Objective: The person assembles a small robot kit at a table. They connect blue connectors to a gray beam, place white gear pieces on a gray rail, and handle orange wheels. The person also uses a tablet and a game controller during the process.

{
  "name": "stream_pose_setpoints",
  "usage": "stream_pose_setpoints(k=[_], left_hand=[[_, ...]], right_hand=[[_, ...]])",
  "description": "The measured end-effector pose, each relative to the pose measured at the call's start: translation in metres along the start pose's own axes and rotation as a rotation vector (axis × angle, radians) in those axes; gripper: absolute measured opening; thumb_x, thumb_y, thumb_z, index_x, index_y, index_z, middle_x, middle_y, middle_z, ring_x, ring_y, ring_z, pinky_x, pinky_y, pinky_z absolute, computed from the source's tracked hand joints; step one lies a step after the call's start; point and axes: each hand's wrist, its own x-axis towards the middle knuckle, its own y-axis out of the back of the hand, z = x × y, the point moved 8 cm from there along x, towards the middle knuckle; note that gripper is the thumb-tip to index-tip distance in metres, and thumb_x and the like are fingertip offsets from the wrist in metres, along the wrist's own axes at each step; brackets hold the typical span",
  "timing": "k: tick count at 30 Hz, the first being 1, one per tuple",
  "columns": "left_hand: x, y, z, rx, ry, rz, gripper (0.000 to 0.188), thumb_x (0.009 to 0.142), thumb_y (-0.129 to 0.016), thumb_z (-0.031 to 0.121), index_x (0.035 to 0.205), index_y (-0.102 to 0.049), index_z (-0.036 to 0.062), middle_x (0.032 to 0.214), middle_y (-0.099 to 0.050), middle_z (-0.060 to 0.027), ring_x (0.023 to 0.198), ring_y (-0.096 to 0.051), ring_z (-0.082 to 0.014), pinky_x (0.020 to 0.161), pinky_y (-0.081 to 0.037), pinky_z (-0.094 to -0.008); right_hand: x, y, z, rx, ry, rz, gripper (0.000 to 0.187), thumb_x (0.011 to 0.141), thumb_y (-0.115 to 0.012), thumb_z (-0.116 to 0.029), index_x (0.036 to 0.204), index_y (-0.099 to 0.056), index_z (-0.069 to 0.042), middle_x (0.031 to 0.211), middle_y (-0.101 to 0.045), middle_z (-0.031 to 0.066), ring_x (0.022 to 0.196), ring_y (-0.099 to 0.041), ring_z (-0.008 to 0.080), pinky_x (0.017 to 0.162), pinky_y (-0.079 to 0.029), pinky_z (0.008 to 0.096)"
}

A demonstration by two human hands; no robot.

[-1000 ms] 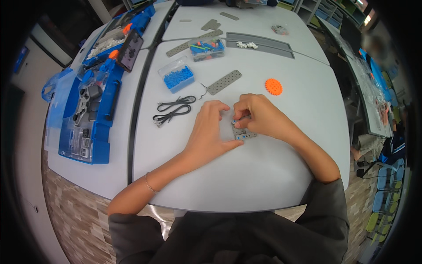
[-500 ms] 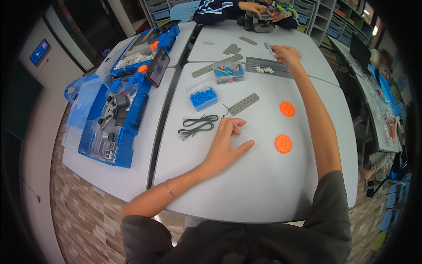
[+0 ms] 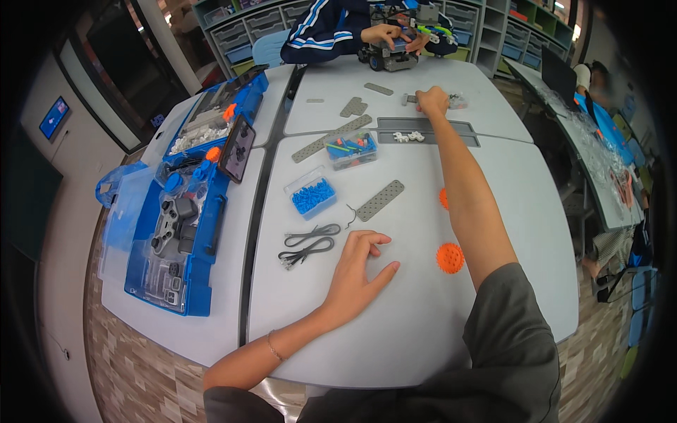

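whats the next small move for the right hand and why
Probably bring the small grey piece back toward the left hand: it shows at the right hand, far across the table, while the left is open with nothing visible in it. Whether the right fingers grip it is unclear.

A pale wall (image 3: 69, 183) borders brown patterned flooring (image 3: 137, 366).

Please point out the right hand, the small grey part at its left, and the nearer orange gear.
Right hand (image 3: 433, 101): head view, back of the hand.
Small grey part (image 3: 408, 99): head view, its visible piece.
Nearer orange gear (image 3: 450, 258): head view, middle of its face.
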Motion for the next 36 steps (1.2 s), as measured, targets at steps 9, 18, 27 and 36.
stream_pose_setpoints(k=[9, 18, 27, 36], left_hand=[[-0.003, 0.001, 0.0, -0.041, -0.015, 0.011, 0.035, 0.095, -0.071, 0.014, 0.126, -0.056, 0.0064, 0.121, -0.05, -0.0099, 0.101, -0.055, -0.0212, 0.096, -0.048, -0.036], [-0.005, 0.004, 0.001, -0.043, -0.005, -0.005, 0.033, 0.096, -0.07, 0.014, 0.126, -0.057, 0.0071, 0.121, -0.05, -0.0087, 0.101, -0.055, -0.02, 0.094, -0.048, -0.035], [-0.005, 0.0, -0.002, -0.05, -0.018, -0.021, 0.033, 0.096, -0.07, 0.013, 0.125, -0.057, 0.0067, 0.119, -0.051, -0.0086, 0.1, -0.056, -0.019, 0.091, -0.048, -0.0344], [0.003, 0.042, 0.017, -0.065, -0.114, 0.092, 0.023, 0.097, -0.067, 0.008, 0.119, -0.062, 0.0041, 0.104, -0.058, -0.0066, 0.091, -0.059, -0.0176, 0.081, -0.048, -0.0335]], right_hand=[[-0.067, 0.04, -0.053, 0.008, 0.506, -0.045, 0.029, 0.095, -0.067, -0.031, 0.102, -0.078, -0.005, 0.076, -0.076, 0.0102, 0.064, -0.074, 0.0239, 0.069, -0.059, 0.037], [-0.282, 0.077, -0.08, 0.301, 0.878, -0.461, 0.024, 0.099, -0.068, -0.021, 0.105, -0.075, 0.001, 0.08, -0.073, 0.008, 0.054, -0.062, 0.0107, 0.052, -0.047, 0.0278], [-0.265, 0.131, 0.01, 0.478, 0.554, -0.302, 0.02, 0.102, -0.065, -0.021, 0.104, -0.077, -0.005, 0.074, -0.07, 0.0026, 0.054, -0.052, 0.0057, 0.051, -0.04, 0.0224], [-0.184, 0.138, 0.083, 0.712, 0.333, -0.039, 0.031, 0.107, -0.059, -0.029, 0.107, -0.075, -0.003, 0.066, -0.055, -0.0034, 0.049, -0.034, 0.0006, 0.046, -0.024, 0.021]])
